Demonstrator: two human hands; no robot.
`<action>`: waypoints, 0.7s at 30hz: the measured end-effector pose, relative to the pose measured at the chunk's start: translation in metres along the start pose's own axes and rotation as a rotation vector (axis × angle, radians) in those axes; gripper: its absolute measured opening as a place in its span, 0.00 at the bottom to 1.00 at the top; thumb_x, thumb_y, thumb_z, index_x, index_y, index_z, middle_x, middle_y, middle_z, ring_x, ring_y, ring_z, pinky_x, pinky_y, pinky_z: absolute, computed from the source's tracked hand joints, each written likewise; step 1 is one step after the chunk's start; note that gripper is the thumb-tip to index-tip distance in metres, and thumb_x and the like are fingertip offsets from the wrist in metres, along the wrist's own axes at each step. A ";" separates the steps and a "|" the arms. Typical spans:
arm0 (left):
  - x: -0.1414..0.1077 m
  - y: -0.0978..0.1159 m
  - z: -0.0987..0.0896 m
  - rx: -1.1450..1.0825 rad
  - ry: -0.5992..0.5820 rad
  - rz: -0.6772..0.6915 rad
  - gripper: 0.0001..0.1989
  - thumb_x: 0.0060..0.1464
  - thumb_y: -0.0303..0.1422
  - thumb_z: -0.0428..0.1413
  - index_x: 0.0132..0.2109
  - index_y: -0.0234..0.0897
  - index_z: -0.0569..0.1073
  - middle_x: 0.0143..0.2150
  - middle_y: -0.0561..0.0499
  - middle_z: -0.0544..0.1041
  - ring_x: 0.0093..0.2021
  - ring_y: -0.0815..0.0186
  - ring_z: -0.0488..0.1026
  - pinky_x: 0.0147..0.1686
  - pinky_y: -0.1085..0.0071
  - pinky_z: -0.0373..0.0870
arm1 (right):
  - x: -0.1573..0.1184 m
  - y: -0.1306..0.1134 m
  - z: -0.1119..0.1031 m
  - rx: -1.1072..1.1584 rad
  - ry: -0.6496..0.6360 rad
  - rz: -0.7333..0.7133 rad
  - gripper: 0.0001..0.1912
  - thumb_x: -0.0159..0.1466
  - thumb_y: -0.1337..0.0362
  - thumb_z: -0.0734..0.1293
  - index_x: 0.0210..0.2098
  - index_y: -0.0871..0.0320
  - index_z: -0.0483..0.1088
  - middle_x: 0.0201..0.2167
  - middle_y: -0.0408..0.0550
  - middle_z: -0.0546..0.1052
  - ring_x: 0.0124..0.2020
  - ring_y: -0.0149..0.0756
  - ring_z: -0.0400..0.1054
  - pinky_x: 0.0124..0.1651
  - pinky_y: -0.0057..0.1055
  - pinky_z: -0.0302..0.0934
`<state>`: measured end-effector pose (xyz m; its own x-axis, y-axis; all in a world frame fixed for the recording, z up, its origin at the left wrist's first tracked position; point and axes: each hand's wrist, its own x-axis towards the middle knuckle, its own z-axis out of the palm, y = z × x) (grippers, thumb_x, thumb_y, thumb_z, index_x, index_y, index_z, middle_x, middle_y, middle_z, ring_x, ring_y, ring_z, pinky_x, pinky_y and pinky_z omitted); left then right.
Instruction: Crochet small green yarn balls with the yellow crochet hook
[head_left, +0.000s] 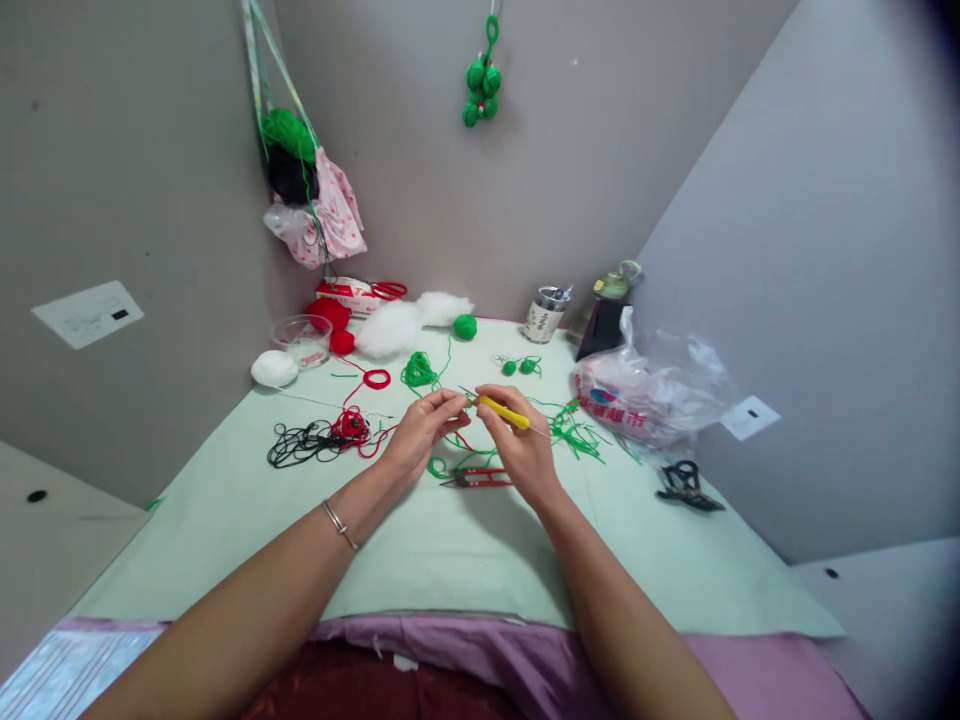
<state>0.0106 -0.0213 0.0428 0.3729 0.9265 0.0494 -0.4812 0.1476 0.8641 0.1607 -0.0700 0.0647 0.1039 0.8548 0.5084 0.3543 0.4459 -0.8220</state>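
Note:
Over the middle of the table, my right hand (525, 450) is closed around a crochet hook with a yellow handle (506, 412), its thin tip pointing up and left. My left hand (424, 432) pinches a small bit of green yarn (471, 398) at the hook's tip, mostly hidden by the fingers. Below the hands lie orange-handled thread snips (480, 479) and loose green strands. A green yarn skein (420, 370) is just beyond my left hand. Clipped green yarn ends (577, 437) spread out to the right of my right hand.
Left on the table are a black yarn tangle (300, 443), red yarn ring (376, 379) and white yarn ball (274, 368). White stuffing (390, 328) lies at the back. A tin of pens (546, 316), plastic bag (649, 390) and black claw clip (686, 487) stand right.

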 end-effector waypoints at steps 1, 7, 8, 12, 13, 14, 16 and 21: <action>0.000 0.001 0.000 -0.009 -0.002 0.009 0.15 0.47 0.42 0.72 0.33 0.37 0.79 0.35 0.52 0.78 0.39 0.66 0.75 0.51 0.65 0.72 | 0.001 -0.001 -0.002 0.048 0.002 0.041 0.10 0.67 0.58 0.69 0.46 0.53 0.77 0.41 0.51 0.82 0.42 0.42 0.77 0.48 0.39 0.72; -0.002 0.006 0.004 -0.063 -0.036 0.031 0.16 0.47 0.43 0.73 0.34 0.36 0.79 0.41 0.48 0.83 0.44 0.62 0.79 0.57 0.61 0.71 | 0.005 0.002 -0.008 0.341 -0.013 0.208 0.13 0.62 0.55 0.74 0.43 0.54 0.80 0.35 0.47 0.83 0.35 0.38 0.77 0.46 0.38 0.74; -0.003 0.006 0.004 -0.070 -0.037 0.032 0.16 0.47 0.43 0.73 0.34 0.36 0.80 0.41 0.48 0.83 0.44 0.62 0.79 0.57 0.61 0.71 | 0.006 0.002 -0.008 0.386 -0.013 0.227 0.13 0.61 0.55 0.74 0.43 0.54 0.80 0.35 0.47 0.83 0.34 0.37 0.77 0.46 0.38 0.74; -0.003 0.006 0.004 -0.089 -0.029 0.031 0.16 0.47 0.42 0.73 0.34 0.36 0.79 0.39 0.49 0.83 0.43 0.62 0.80 0.56 0.61 0.72 | 0.007 -0.002 -0.009 0.532 -0.012 0.285 0.14 0.58 0.54 0.76 0.40 0.53 0.81 0.34 0.46 0.83 0.33 0.35 0.76 0.46 0.38 0.74; -0.003 0.005 0.004 -0.091 -0.027 0.030 0.16 0.46 0.42 0.74 0.33 0.36 0.79 0.39 0.49 0.83 0.43 0.62 0.80 0.56 0.62 0.72 | 0.008 -0.004 -0.010 0.558 -0.012 0.295 0.14 0.57 0.54 0.77 0.40 0.53 0.81 0.33 0.45 0.83 0.32 0.34 0.76 0.45 0.37 0.74; -0.003 0.005 0.004 -0.093 -0.026 0.030 0.16 0.46 0.42 0.74 0.33 0.36 0.79 0.39 0.49 0.83 0.42 0.63 0.80 0.55 0.62 0.72 | 0.008 -0.005 -0.010 0.579 -0.012 0.303 0.14 0.57 0.54 0.78 0.39 0.53 0.81 0.33 0.45 0.83 0.32 0.34 0.75 0.45 0.36 0.74; -0.002 0.005 0.004 -0.096 -0.022 0.026 0.17 0.46 0.42 0.74 0.33 0.36 0.79 0.37 0.50 0.82 0.41 0.64 0.80 0.53 0.64 0.73 | 0.009 -0.006 -0.010 0.608 -0.009 0.312 0.14 0.56 0.54 0.78 0.39 0.54 0.82 0.32 0.45 0.82 0.32 0.33 0.75 0.43 0.35 0.74; 0.000 0.001 0.001 -0.099 0.022 0.009 0.16 0.44 0.41 0.75 0.33 0.35 0.80 0.34 0.53 0.80 0.38 0.66 0.79 0.48 0.68 0.74 | 0.012 -0.003 -0.012 0.627 0.047 0.306 0.15 0.58 0.51 0.77 0.34 0.56 0.80 0.35 0.47 0.81 0.33 0.32 0.73 0.39 0.31 0.73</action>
<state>0.0107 -0.0210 0.0443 0.3511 0.9352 0.0455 -0.5612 0.1713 0.8097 0.1718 -0.0635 0.0761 0.1588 0.9603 0.2292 -0.2989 0.2680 -0.9159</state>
